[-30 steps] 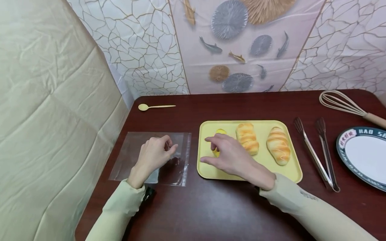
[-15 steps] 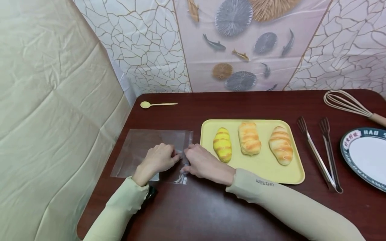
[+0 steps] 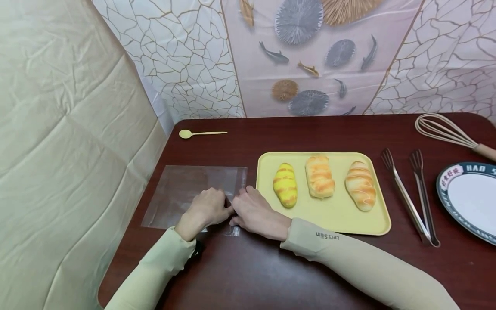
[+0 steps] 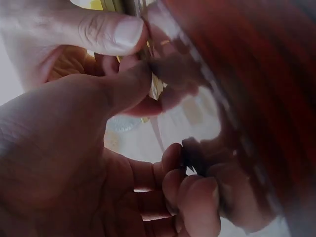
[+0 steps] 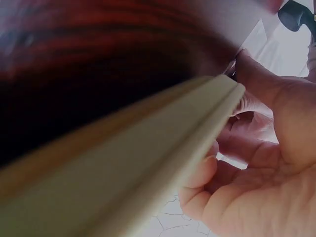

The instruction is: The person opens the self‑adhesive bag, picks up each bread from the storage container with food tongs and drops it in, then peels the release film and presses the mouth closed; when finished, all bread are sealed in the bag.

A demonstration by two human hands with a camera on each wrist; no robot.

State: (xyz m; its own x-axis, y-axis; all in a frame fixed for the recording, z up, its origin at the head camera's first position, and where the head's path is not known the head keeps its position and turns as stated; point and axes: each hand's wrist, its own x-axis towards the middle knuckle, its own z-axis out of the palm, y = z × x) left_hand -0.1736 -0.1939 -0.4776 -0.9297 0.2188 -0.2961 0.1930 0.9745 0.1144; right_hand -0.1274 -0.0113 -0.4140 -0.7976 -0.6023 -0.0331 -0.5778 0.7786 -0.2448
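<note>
A clear zip-seal plastic bag (image 3: pixel 170 193) lies flat on the dark red table, its zip edge towards the tray. My left hand (image 3: pixel 207 206) pinches the bag near that zip edge between thumb and finger. Right beside it, my right hand (image 3: pixel 253 213) pinches the same edge, and the thumbs nearly meet. Seen from the left wrist, both thumbs press close together at the plastic (image 4: pixel 202 113), which shines over the table. In the right wrist view the fingers of my right hand (image 5: pixel 261 153) curl in behind the tray's rim.
Just right of the hands sits a yellow tray (image 3: pixel 321 219) bearing a yellow bread (image 3: pixel 285 185), a rectangular bread (image 3: pixel 320 176) and an oval bread (image 3: pixel 360 186). Farther right are metal tongs (image 3: pixel 407 200), a plate (image 3: pixel 476 198) and a whisk (image 3: pixel 445 129). A spoon (image 3: pixel 201 133) lies back left.
My right hand has come left from over the yellow bread to the bag's zip edge and now pinches it. My left hand has shifted slightly right, closer to the right hand.
</note>
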